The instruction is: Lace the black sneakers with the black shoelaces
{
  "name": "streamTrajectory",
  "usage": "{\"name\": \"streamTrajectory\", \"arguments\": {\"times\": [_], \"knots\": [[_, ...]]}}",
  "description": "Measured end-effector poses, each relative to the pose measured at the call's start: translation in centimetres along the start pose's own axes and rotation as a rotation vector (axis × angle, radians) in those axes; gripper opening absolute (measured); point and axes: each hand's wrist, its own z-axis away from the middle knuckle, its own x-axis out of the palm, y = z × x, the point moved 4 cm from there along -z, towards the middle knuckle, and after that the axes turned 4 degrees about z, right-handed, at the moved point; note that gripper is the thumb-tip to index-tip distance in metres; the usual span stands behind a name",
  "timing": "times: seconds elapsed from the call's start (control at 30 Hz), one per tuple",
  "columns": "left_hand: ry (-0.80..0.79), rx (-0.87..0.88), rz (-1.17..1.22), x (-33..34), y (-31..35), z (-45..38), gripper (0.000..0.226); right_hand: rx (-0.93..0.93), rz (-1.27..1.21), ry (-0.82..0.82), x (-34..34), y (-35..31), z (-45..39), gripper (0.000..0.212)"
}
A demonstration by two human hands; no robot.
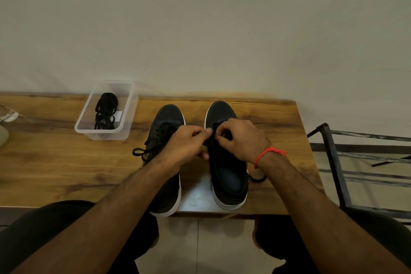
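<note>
Sitting left of the sneakers on the table (55, 162), a clear tub (104, 111) holds spare black laces (105, 110). The left sneaker (165, 131) is laced. Over the right sneaker (226, 169), the left hand (186, 142) and right hand (240, 138) meet, fingers (208, 131) pinching its shoelace (214, 128).
</note>
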Motion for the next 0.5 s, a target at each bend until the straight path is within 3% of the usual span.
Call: {"name": "streamTrajectory", "arguments": {"times": [0.07, 0.3, 0.5], "knots": [[0.014, -0.004, 0.019, 0.0, -0.2, -0.1, 0.023, 0.006, -0.050, -0.002, 0.1, 0.3, -0.1, 0.001], [0.081, 0.014, -0.069, 0.4, -0.7, -0.6, 0.020, -0.021, -0.195, -0.047, -0.1, 0.9, -0.2, 0.016], [0.125, 0.021, 0.051, -0.6, 0.0, -0.6, 0.020, -0.009, -0.171, -0.067, -0.7, 1.3, -0.4, 0.016]]}}
